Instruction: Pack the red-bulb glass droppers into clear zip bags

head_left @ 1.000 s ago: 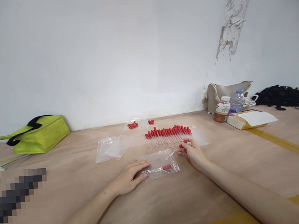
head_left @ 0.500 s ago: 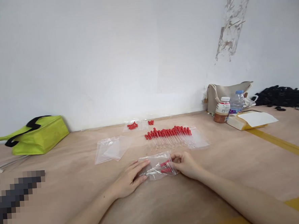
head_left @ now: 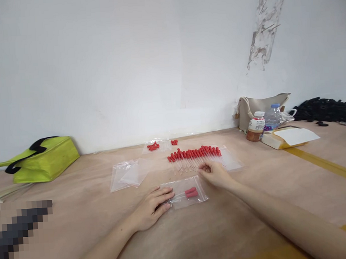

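A clear zip bag (head_left: 177, 204) lies on the table with two red-bulbed droppers (head_left: 191, 192) inside, their thin tubes pointing left. My left hand (head_left: 151, 209) rests flat on the bag's left end, fingers stretched out over the tube tips. My right hand (head_left: 213, 174) is beyond the bag's right end, at the lower edge of a row of red-bulbed droppers (head_left: 192, 154). Its fingers are curled in towards the thumb over the tubes; whether they grip anything is hidden. More clear bags (head_left: 125, 175) lie flat to the left of the row.
Loose red bulbs (head_left: 153, 146) lie on plastic by the wall. Another clear bag (head_left: 232, 160) is right of the row. A yellow-green bag (head_left: 47, 160) stands far left. Bottles (head_left: 256, 126), a tissue pack (head_left: 290, 138), a beige bag (head_left: 245, 109) and a black pile (head_left: 324, 110) are at the right.
My right hand has let go of the bag's right end and moved up and right to the dropper row. My left hand stays on the bag, and the two droppers inside now lie closer together.
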### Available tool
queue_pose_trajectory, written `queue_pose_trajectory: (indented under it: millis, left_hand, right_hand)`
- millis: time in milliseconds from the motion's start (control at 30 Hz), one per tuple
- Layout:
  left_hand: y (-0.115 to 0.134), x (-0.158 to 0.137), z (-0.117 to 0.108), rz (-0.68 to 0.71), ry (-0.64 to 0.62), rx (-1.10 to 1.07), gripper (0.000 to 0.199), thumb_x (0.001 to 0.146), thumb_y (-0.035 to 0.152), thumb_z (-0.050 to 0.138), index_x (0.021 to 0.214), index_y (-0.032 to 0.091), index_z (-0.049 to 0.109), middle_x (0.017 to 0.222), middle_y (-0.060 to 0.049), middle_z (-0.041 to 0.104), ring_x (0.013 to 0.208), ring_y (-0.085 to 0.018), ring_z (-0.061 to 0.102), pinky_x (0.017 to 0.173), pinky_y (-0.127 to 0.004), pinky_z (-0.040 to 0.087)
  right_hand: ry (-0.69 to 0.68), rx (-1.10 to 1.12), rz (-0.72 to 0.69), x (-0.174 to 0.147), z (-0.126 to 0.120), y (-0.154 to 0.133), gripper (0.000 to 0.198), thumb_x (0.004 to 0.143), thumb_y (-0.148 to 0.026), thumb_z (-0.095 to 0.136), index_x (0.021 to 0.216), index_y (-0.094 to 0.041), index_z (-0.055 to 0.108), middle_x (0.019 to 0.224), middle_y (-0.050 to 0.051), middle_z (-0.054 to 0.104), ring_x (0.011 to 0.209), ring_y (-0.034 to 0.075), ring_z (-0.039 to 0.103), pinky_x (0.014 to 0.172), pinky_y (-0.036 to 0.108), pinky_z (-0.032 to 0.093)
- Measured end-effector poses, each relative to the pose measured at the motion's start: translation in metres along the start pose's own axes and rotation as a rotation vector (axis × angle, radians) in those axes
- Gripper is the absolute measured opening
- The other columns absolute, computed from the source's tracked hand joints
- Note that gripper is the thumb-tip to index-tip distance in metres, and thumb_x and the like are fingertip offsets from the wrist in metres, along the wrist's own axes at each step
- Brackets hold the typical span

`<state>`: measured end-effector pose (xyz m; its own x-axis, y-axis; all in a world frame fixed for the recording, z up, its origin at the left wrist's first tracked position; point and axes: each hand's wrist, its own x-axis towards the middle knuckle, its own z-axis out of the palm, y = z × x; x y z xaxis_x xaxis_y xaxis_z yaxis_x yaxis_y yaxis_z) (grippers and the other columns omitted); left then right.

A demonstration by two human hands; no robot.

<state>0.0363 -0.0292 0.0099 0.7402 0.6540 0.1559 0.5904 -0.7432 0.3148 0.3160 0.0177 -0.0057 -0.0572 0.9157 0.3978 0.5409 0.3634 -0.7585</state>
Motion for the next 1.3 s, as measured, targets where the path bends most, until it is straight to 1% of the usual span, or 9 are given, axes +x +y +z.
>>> queue_pose_trajectory:
  millis: [167,267,467,633,800,900,967,1100,1300]
  left_hand:
    - [0.000,0.001,-0.001,0.002,-0.016,-0.022,0.035,0.092,0.032,0.037,0.127,0.031,0.041,0.132,0.000,0.041,0.122,-0.019,0.035,0.104,-0.041,0.021]
    - [0.000,0.001,-0.001,0.008,-0.030,-0.025,0.036,0.092,0.031,0.036,0.128,0.031,0.039,0.133,0.000,0.039,0.123,-0.019,0.034,0.104,-0.041,0.020]
    - [0.000,0.001,-0.001,0.005,-0.040,-0.003,0.037,0.093,0.030,0.036,0.129,0.030,0.038,0.134,-0.001,0.038,0.123,-0.019,0.034,0.103,-0.042,0.020]
    - [0.001,0.000,-0.001,0.006,-0.043,-0.010,0.037,0.092,0.030,0.037,0.129,0.031,0.037,0.134,0.000,0.038,0.123,-0.019,0.033,0.103,-0.042,0.020]
    - [0.000,0.000,-0.001,0.010,-0.024,-0.040,0.037,0.092,0.031,0.037,0.129,0.032,0.037,0.134,0.000,0.038,0.123,-0.020,0.034,0.103,-0.043,0.020]
    - [-0.001,0.000,0.001,0.019,-0.023,-0.041,0.037,0.092,0.031,0.037,0.129,0.032,0.036,0.134,0.000,0.038,0.123,-0.020,0.033,0.103,-0.043,0.019]
    - [-0.002,-0.001,0.002,0.007,-0.012,-0.030,0.037,0.092,0.032,0.037,0.129,0.031,0.038,0.136,0.000,0.034,0.125,-0.022,0.029,0.103,-0.042,0.021]
    - [-0.004,-0.002,0.004,-0.040,0.008,-0.016,0.035,0.090,0.033,0.040,0.126,0.031,0.043,0.139,0.000,0.030,0.126,-0.023,0.027,0.101,-0.040,0.026]
    - [0.000,-0.003,0.002,-0.048,0.033,-0.019,0.039,0.090,0.035,0.041,0.129,0.031,0.038,0.137,0.000,0.034,0.123,-0.023,0.031,0.101,-0.039,0.027]
  right_hand:
    - [0.088,-0.261,0.074,0.052,0.000,0.000,0.004,0.065,-0.015,0.052,0.067,-0.017,0.056,0.069,0.003,0.060,0.069,0.014,0.056,0.065,0.024,0.040]
    - [0.123,-0.279,0.153,0.072,0.015,0.003,0.017,0.062,-0.014,0.055,0.079,-0.015,0.054,0.076,0.007,0.061,0.075,0.018,0.057,0.066,0.026,0.040]
    - [0.131,-0.246,0.298,0.090,0.043,0.006,0.031,0.051,-0.003,0.059,0.079,-0.013,0.053,0.078,0.014,0.060,0.076,0.025,0.059,0.060,0.028,0.042]
    - [0.138,-0.189,0.302,0.094,0.035,-0.005,0.031,0.049,0.000,0.058,0.077,-0.013,0.054,0.075,0.014,0.060,0.075,0.027,0.059,0.058,0.029,0.041]
    - [0.133,-0.092,0.233,0.070,0.003,-0.013,0.043,0.060,-0.009,0.054,0.102,-0.015,0.048,0.059,0.001,0.056,0.060,0.017,0.057,0.052,0.025,0.041]
    - [0.123,0.164,0.213,0.039,-0.011,-0.013,0.057,0.064,-0.014,0.051,0.118,-0.017,0.034,0.049,-0.008,0.046,0.041,0.012,0.050,0.041,0.022,0.038]
    - [0.145,0.349,0.240,0.018,-0.013,-0.010,0.064,0.064,-0.016,0.053,0.122,-0.019,0.026,0.050,-0.009,0.043,0.038,0.012,0.048,0.036,0.022,0.038]
    - [0.219,0.540,0.332,-0.012,-0.006,-0.001,0.065,0.063,-0.022,0.059,0.117,-0.024,0.023,0.056,-0.009,0.045,0.045,0.013,0.053,0.041,0.026,0.047]
    - [0.204,0.770,0.414,-0.025,0.005,-0.003,0.043,0.067,-0.029,0.059,0.098,-0.025,0.029,0.059,-0.008,0.052,0.051,0.012,0.058,0.053,0.026,0.051]
